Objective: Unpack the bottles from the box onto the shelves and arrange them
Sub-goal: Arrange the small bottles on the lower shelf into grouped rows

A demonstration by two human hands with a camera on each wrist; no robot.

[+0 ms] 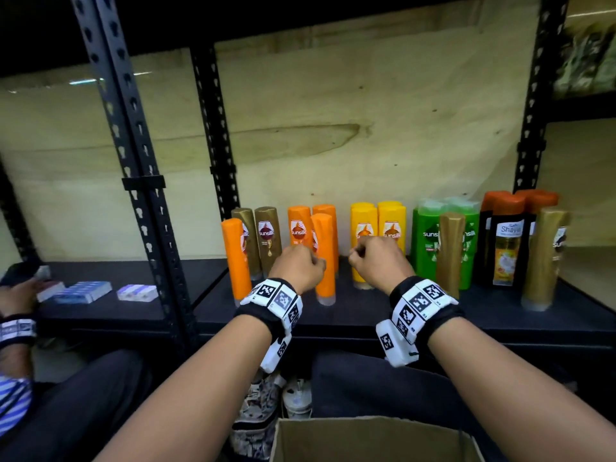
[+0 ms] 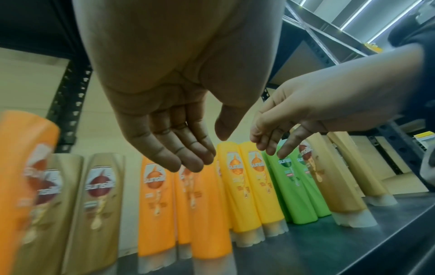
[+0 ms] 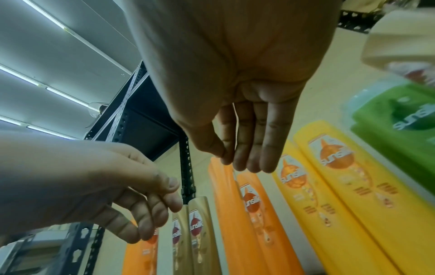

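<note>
Sunsilk bottles stand upright along the black shelf (image 1: 366, 316): gold ones (image 1: 267, 238), orange ones (image 1: 299, 226), yellow ones (image 1: 378, 225), green ones (image 1: 426, 241) and dark bottles with orange caps (image 1: 506, 241). Single orange bottles (image 1: 237, 258) (image 1: 324, 258) and gold bottles (image 1: 450, 251) (image 1: 544, 258) stand nearer the front edge. My left hand (image 1: 300, 265) (image 2: 207, 150) hovers before the orange bottles (image 2: 156, 195), fingers relaxed, holding nothing. My right hand (image 1: 376, 258) (image 3: 233, 160) hovers before the yellow bottles (image 3: 334, 186), also holding nothing. The open cardboard box (image 1: 366, 438) sits below, its inside hidden.
Black perforated uprights (image 1: 143, 195) divide the shelving. On the neighbouring shelf to the left lie small blue-and-white boxes (image 1: 83, 291), with another person's hand (image 1: 16, 295) beside them. Shoes (image 1: 266, 405) show under the shelf. Bare shelf runs along the front edge.
</note>
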